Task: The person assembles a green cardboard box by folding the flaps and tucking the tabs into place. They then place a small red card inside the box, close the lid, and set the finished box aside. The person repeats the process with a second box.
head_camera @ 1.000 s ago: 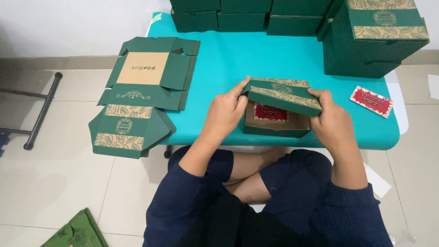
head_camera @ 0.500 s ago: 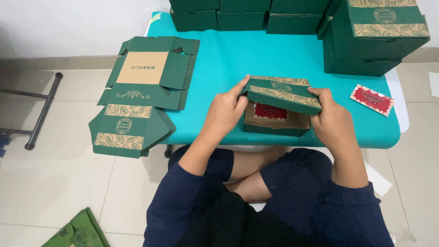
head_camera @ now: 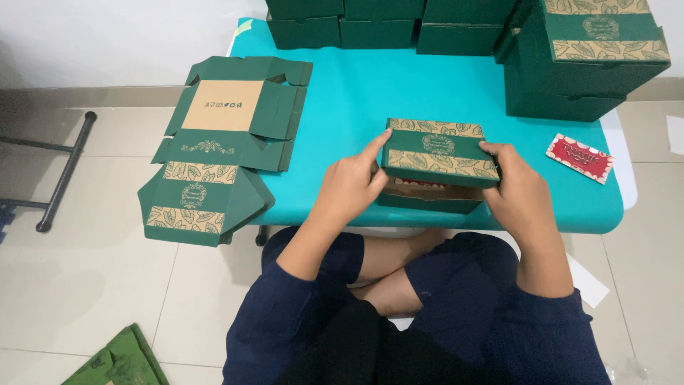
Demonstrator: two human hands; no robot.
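Counter [head_camera: 442,85], turquoise, carries stacked green boxes [head_camera: 570,64] far right and flattened box blanks [head_camera: 228,142] overhanging its left edge. At the near edge, your left hand [head_camera: 353,182] and right hand [head_camera: 516,189] grip the ends of the green box lid [head_camera: 438,151], tilted over its base; a red card [head_camera: 579,157] lies right.

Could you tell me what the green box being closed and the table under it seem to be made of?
Green box: likely printed matte cardboard; brown unprinted inside shows under the lid. Table: smooth turquoise top with rounded edge, probably plastic, though that is uncertain.
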